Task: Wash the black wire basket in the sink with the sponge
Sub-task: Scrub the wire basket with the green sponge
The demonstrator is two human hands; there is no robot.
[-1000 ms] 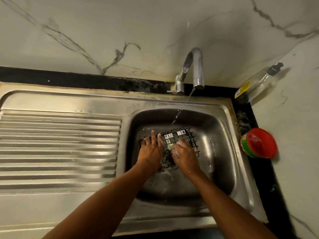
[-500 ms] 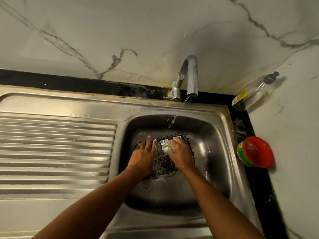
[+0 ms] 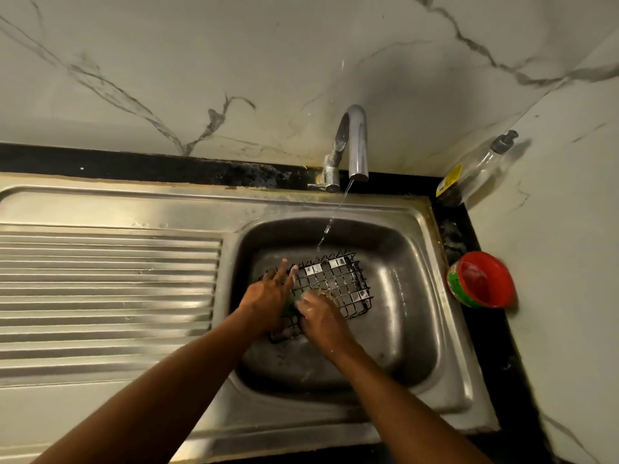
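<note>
My left hand [image 3: 268,296] presses flat-fingered on the black wire basket [image 3: 338,283] — right hand [image 3: 320,318] grips the yellow-green sponge [image 3: 322,293].

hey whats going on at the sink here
A person is washing a black wire basket in the sink. The left hand lies flat on the basket's left side, fingers straight, holding it down. The right hand grips the sponge, mostly hidden, against the mesh. The tap runs a thin stream toward the basket's far edge.

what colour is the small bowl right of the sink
Red inside, green band outside: bowl, head view.
</note>
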